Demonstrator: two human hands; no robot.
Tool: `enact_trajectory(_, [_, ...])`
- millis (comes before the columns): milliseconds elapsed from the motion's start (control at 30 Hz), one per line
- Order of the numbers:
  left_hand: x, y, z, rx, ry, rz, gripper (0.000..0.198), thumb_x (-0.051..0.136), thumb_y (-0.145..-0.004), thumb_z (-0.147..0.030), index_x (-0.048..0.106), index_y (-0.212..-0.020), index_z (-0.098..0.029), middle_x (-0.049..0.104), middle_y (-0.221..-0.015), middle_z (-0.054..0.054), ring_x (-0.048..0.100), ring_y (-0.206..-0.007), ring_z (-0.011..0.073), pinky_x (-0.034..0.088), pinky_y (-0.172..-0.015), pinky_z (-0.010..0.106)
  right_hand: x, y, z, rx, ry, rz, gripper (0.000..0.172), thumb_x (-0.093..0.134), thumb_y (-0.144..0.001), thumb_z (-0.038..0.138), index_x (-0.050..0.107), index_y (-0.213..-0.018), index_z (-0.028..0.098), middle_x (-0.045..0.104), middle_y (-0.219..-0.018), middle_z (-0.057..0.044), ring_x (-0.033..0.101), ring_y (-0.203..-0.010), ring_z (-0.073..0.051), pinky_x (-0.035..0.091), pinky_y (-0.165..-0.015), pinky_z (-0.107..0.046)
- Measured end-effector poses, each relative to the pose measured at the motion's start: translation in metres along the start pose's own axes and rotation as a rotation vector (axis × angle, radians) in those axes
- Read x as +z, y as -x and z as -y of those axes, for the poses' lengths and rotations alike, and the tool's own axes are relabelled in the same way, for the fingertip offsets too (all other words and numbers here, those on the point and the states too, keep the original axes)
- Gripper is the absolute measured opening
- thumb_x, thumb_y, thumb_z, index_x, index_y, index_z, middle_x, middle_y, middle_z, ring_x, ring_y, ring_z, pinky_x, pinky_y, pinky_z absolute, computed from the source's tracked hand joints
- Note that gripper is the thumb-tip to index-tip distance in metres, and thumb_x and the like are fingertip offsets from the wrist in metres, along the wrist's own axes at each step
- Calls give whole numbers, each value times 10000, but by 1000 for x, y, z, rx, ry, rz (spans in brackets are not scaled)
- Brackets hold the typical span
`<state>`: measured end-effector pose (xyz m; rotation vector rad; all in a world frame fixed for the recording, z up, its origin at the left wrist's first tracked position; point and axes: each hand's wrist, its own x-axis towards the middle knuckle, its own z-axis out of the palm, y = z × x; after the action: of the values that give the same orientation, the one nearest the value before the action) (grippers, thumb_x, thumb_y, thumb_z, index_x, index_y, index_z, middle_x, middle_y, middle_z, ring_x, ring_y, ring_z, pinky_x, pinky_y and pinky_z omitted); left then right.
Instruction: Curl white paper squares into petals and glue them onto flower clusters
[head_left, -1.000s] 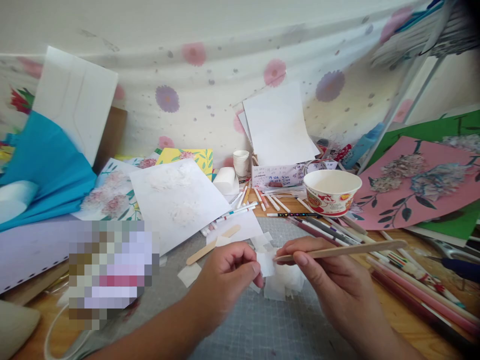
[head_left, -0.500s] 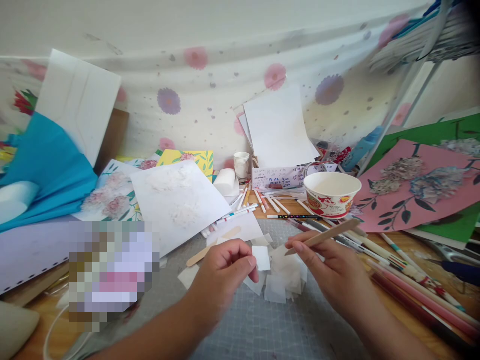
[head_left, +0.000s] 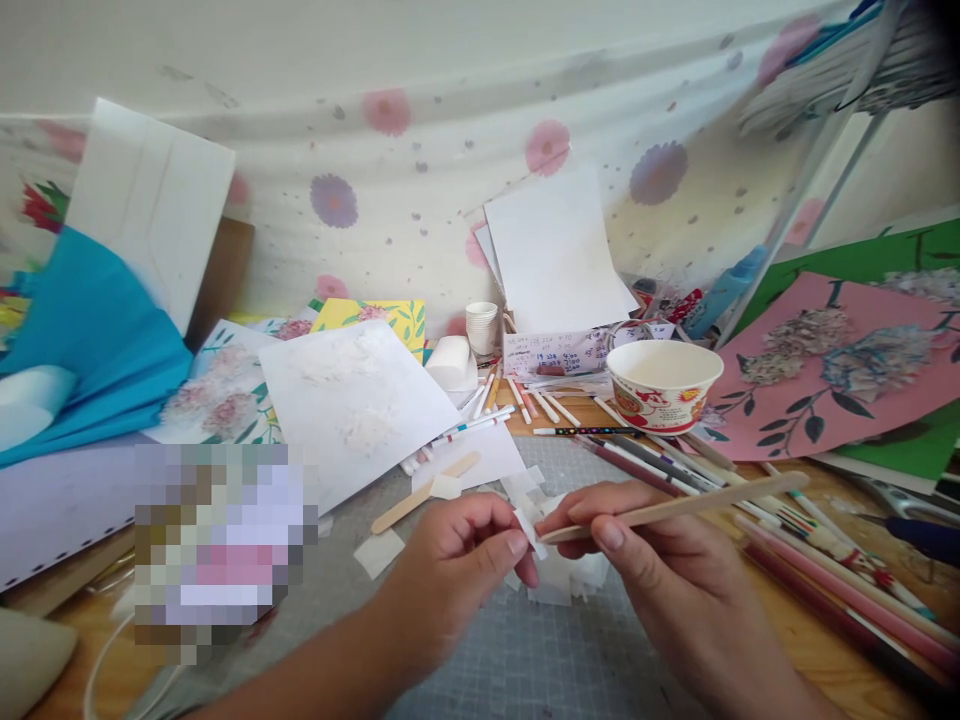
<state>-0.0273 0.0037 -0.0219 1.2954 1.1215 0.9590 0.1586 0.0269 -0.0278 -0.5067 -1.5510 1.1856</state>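
Between thumb and fingers my left hand [head_left: 476,545] pinches a small white paper square [head_left: 529,532]. My right hand [head_left: 637,540] is closed around a flat wooden craft stick [head_left: 705,505], slanting up to the right. The stick's lower tip meets the paper, or lies very close to it. Beneath both hands, loose thin white paper squares [head_left: 555,585] are scattered on the grey cutting mat [head_left: 517,660], partly hidden by my fingers. Another craft stick [head_left: 401,515] lies left of them, with a white square across it.
A white paper bowl [head_left: 664,395] stands behind my right hand, and several pens and markers [head_left: 817,590] lie along the right side. A white sheet with ruffled white clusters [head_left: 352,400] leans at left. Pink paper with flowers [head_left: 840,370] stands at right. Stacked paper cups [head_left: 481,325] are behind.
My right hand has moved left and the craft stick has tilted flatter, its tip now at the paper in my left hand. The paper square has turned more edge-on.
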Motion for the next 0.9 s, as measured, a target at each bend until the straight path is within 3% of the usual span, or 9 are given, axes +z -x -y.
enact_trajectory(267, [3, -3, -4, 75, -6, -44, 212, 613, -772, -336, 526, -680, -165, 495, -580, -40, 390, -543, 92, 303, -515, 206, 0, 4, -7, 37, -152, 2, 145, 555, -942, 270, 692, -982, 297, 671, -939, 1, 629, -811, -136, 532, -728, -238])
enact_trajectory(433, [1, -2, 0, 137, -31, -121, 245, 692, -745, -315, 595, -942, -206, 530, -771, -28, 437, -640, 105, 344, -577, 211, 0, 4, -9, 100, -271, 5, 150, 546, -945, 281, 687, -995, 269, 669, -942, -18, 635, -814, -149, 542, -713, -256])
enact_trajectory(567, [1, -1, -4, 281, -71, -118, 68, 672, -756, -243, 652, -759, -179, 575, -964, 30, 520, -858, 160, 386, -719, 247, -2, 2, -10, 98, -250, 4, 150, 551, -940, 290, 691, -980, 255, 668, -927, -34, 634, -814, -167, 540, -705, -279])
enact_trajectory(667, [3, 0, -7, 201, 30, -93, 110, 651, -777, -258, 613, -727, -167, 589, -825, 13, 502, -728, 126, 371, -640, 225, -3, 2, -8, 57, -187, -21, 150, 542, -944, 278, 687, -977, 265, 677, -923, -25, 629, -854, -174, 525, -745, -284])
enact_trajectory(767, [5, 0, -7, 86, 148, -37, 170, 648, -788, -303, 568, -729, -165, 485, -594, -52, 368, -532, 76, 288, -514, 195, -4, 1, -5, -3, -94, -29, 157, 531, -950, 261, 683, -988, 275, 692, -926, -21, 622, -915, -175, 508, -795, -270])
enact_trajectory(900, [5, 0, -5, 45, 199, -9, 182, 666, -779, -306, 574, -726, -158, 436, -542, -74, 319, -490, 57, 261, -483, 183, -4, 1, -2, -90, 6, -2, 166, 525, -953, 252, 673, -1015, 296, 701, -942, -19, 632, -932, -176, 522, -813, -271])
